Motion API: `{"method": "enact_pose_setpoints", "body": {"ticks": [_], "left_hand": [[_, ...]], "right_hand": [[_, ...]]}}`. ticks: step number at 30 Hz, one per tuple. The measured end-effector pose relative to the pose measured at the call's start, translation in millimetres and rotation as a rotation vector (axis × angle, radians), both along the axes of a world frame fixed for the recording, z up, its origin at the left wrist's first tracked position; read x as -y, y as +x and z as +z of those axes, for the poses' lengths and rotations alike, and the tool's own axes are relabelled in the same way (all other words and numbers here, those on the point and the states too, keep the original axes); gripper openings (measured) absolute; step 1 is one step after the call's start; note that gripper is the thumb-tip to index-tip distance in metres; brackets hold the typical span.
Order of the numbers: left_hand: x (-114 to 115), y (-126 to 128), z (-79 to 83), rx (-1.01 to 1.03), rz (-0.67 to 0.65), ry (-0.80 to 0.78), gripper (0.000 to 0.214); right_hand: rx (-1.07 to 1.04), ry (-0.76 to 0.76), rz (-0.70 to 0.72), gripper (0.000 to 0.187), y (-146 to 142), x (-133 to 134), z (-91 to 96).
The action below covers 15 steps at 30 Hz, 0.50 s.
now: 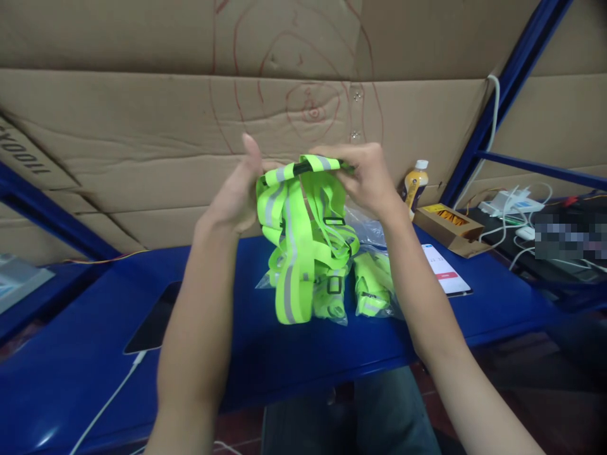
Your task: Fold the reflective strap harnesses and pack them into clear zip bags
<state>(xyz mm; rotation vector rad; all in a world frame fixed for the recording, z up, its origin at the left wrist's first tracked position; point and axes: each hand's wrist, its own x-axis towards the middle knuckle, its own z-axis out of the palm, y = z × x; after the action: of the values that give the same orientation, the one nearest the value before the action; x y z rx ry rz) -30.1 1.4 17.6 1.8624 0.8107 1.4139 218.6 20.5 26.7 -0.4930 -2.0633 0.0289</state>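
Between my two hands hangs a bundle of neon yellow-green reflective straps [291, 253] with grey stripes and black buckles, held up above the blue table. My left hand [239, 193] grips the bundle's left edge, its thumb raised and its other fingers partly hidden behind the straps. At the upper right, my right hand [365, 174] is closed on the top band of the straps. Just below and behind, a clear bag with more green straps [332, 300] lies on the table. Another bagged set of straps [372, 287] rests to its right, beneath my right forearm.
A dark phone [154, 319] with a white cable lies left on the blue table [265, 373]. To the right are a lit phone [443, 272], an open cardboard box [450, 227], a juice bottle [415, 183] and a white power strip [512, 202]. A cardboard wall [142, 120] stands behind.
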Motion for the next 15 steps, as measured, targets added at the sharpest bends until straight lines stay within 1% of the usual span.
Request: {"method": "enact_pose_setpoints", "body": {"ticks": [2,4,6,7,8,9,11,13,15], "left_hand": [[7,2,4.1,0.049,-0.035,-0.07,0.051],[13,1,8.2,0.063,-0.024,-0.093,0.043],[16,-3,10.7,0.014,0.018,-0.043,0.04],[16,-4,11.1,-0.035,0.036,0.009,0.041],[16,-5,11.2,-0.087,0.048,0.075,0.042],[15,-6,10.9,-0.139,0.058,0.141,0.042],[13,-4,9.7,-0.223,0.08,0.241,0.042],[11,0,8.2,-0.256,0.129,0.292,0.041],[9,3,6.3,-0.258,0.195,0.304,0.044]], "right_hand": [[0.012,0.002,0.037,0.036,-2,3,0.8],[0.06,-0.017,0.102,0.041,-3,4,2.0],[0.125,-0.057,0.179,0.055,-1,5,3.4],[0.155,-0.081,0.21,0.061,1,5,4.1],[0.18,-0.106,0.227,0.062,4,4,4.8],[0.205,-0.131,0.228,0.058,7,3,5.5],[0.268,-0.179,0.192,0.045,13,3,7.0],[0.32,-0.206,0.138,0.035,16,3,8.6],[0.328,-0.194,0.089,0.029,16,6,9.7]]}}
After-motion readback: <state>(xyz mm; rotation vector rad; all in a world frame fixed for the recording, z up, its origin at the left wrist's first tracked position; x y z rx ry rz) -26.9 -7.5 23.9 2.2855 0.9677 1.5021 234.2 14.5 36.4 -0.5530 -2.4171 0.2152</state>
